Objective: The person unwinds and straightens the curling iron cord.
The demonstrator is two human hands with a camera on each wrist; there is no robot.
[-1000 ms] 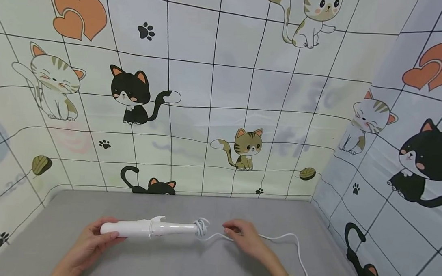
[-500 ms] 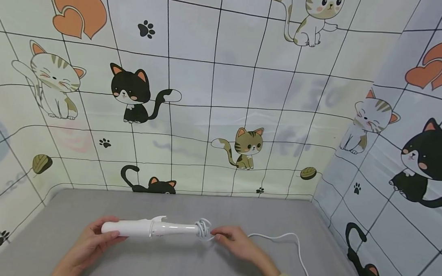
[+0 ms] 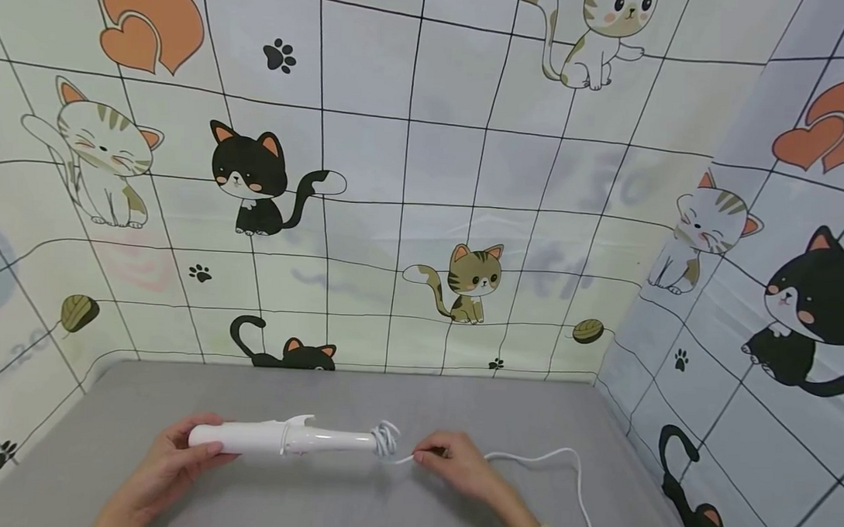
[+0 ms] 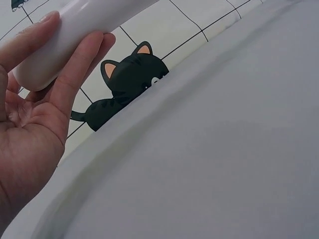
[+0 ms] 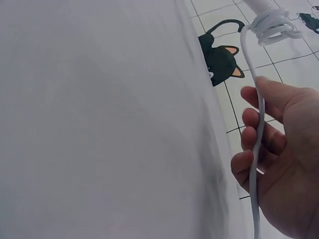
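Note:
A white curling iron point(image 3: 248, 437) is held nearly level above the grey surface. My left hand point(image 3: 166, 472) grips its thick rounded end at the left; in the left wrist view the thumb and fingers lie around the smooth barrel point(image 4: 75, 37). White cord is wound in several loops point(image 3: 385, 439) round the thin right end. Just right of these loops, my right hand point(image 3: 460, 468) pinches the cord between thumb and forefinger. In the right wrist view the cord point(image 5: 260, 119) runs down from the loops point(image 5: 273, 27), past the fingertips and across the curled fingers.
The loose cord point(image 3: 541, 459) trails right of my right hand, then bends down out of the head view. A grey cloth-like surface point(image 3: 358, 502) lies beneath. Cat-printed white sheets with black grid lines point(image 3: 370, 161) stand at the back and both sides.
My right hand moved left to the wound loops, then back slightly right with the cord between its fingers. My left hand and the curling iron shifted a little left.

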